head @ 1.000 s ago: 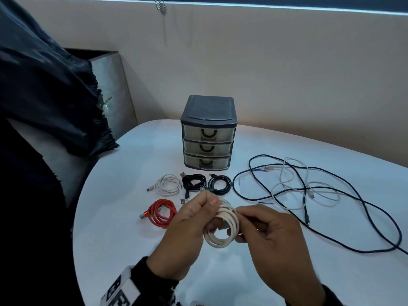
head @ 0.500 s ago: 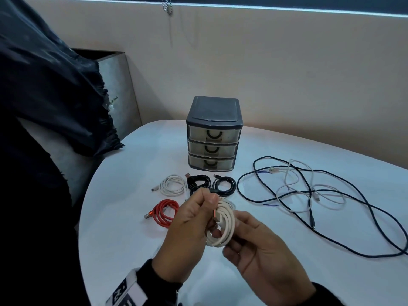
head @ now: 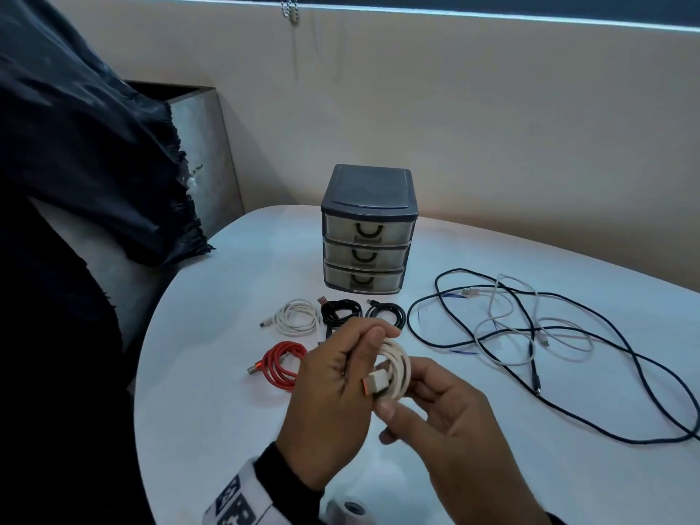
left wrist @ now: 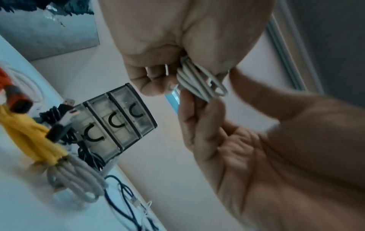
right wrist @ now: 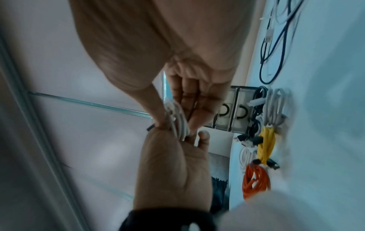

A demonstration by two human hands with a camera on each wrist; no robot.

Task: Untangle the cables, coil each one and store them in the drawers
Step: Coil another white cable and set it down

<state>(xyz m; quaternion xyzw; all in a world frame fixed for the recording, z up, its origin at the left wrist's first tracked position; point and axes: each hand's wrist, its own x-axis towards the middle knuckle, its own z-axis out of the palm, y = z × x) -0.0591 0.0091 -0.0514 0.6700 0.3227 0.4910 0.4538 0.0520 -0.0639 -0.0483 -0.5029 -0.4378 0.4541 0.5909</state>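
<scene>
Above the white table (head: 212,411), my left hand (head: 363,358) grips a coiled white cable (head: 397,363). Its plug with an orange tip (head: 373,384) sticks out toward me. My right hand (head: 401,395) pinches the coil's lower side between thumb and fingers. The left wrist view shows the coil (left wrist: 199,81) squeezed between both hands, and so does the right wrist view (right wrist: 177,123). A dark three-drawer unit (head: 367,229) stands behind with all its drawers closed. A long dark cable (head: 568,395) and a thin white cable (head: 503,320) lie tangled at the right.
In front of the drawers lie a white coil (head: 297,318), two black coils (head: 341,310) (head: 386,314) and a red coil (head: 282,365). Dark fabric (head: 75,183) hangs at the left beside the table's curved edge. A beige wall runs behind the table.
The coil has turned on edge, so its orange-tipped plug faces me. My right hand has slid under the coil, with its thumb at the bottom. My left hand keeps its grip.
</scene>
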